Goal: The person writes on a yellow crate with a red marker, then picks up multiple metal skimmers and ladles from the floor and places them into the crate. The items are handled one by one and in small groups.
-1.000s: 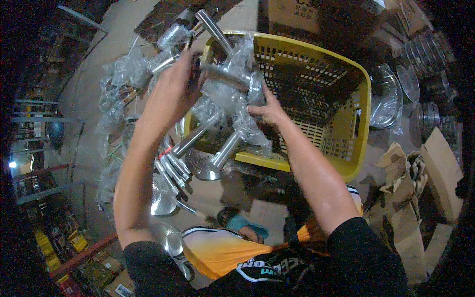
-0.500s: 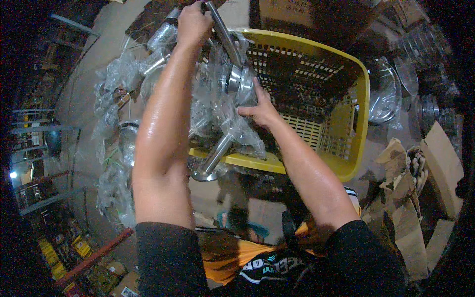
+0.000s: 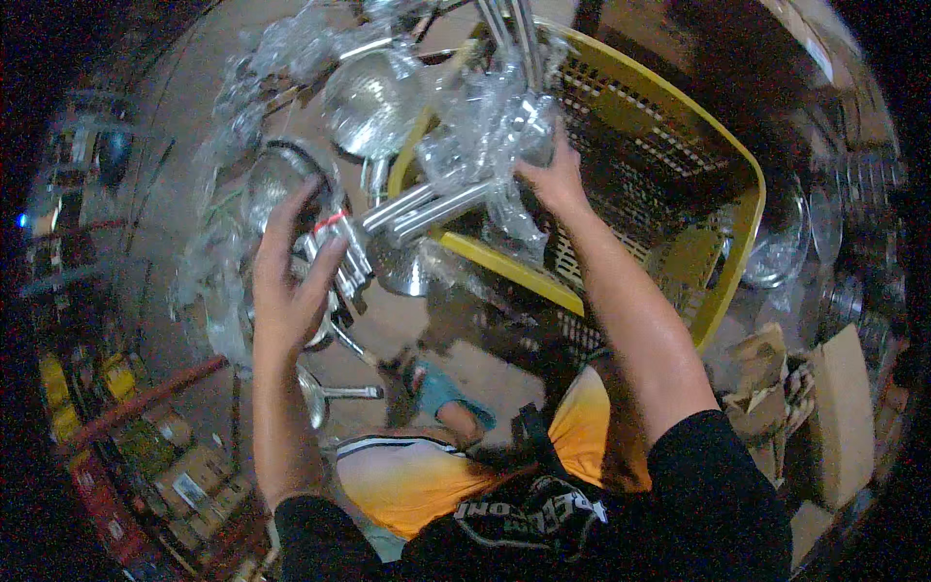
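My left hand [image 3: 291,281] is open, its fingers spread over a steel handle with a red band [image 3: 332,223]. Nearby are a round steel skimmer [image 3: 276,184] and a larger shiny steel bowl-shaped head [image 3: 371,102]. My right hand [image 3: 558,179] rests at the left end of a yellow plastic basket [image 3: 742,233], thumb and fingers closed against a bundle of steel utensils in clear plastic [image 3: 495,126]. Tubular handles stick out of the bundle toward the upper edge and the lower left. A perforated steel head [image 3: 412,267] sits below the basket's near left corner.
Crumpled clear plastic [image 3: 218,272] lies along the left. A small steel ladle [image 3: 315,396] is near my leg. On the right stand plastic-wrapped round steel ware [image 3: 781,238] and torn cardboard [image 3: 839,417]. Boxes [image 3: 194,485] fill a rack at lower left, behind a red bar [image 3: 145,403].
My left hand has let go of a steel handle at the top and come down to the left utensils. My right hand stays at the bundle. The view has shifted, showing more of my legs.
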A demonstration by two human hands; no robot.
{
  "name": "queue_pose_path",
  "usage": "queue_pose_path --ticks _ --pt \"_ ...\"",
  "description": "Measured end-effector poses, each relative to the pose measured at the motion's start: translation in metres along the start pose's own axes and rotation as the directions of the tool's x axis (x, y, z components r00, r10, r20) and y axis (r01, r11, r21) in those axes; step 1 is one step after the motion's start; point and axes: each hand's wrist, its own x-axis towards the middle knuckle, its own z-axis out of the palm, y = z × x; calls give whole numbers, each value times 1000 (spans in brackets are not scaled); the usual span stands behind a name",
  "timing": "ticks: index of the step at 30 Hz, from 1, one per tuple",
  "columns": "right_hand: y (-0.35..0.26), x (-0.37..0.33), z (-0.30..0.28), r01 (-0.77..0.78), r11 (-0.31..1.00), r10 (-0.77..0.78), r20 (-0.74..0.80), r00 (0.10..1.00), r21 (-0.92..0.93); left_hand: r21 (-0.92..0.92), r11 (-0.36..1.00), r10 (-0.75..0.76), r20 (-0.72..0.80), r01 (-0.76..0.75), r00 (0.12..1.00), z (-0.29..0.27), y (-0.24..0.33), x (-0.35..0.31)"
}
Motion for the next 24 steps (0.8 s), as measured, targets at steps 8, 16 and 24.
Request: queue_pose_path --ticks 8,16,24 --pt "7 6 9 110 993 -112 -35 993 -41 -8 542 -797 -319 840 512 -17 -69 -316" --pt "-1 12 5 60 979 -66 -23 998 -195 -858 131 -991 -122 496 52 93 -30 -527" --pt "11 39 -1 166 977 -159 67 985 -134 -372 382 -924 -115 846 366 86 -116 -445"
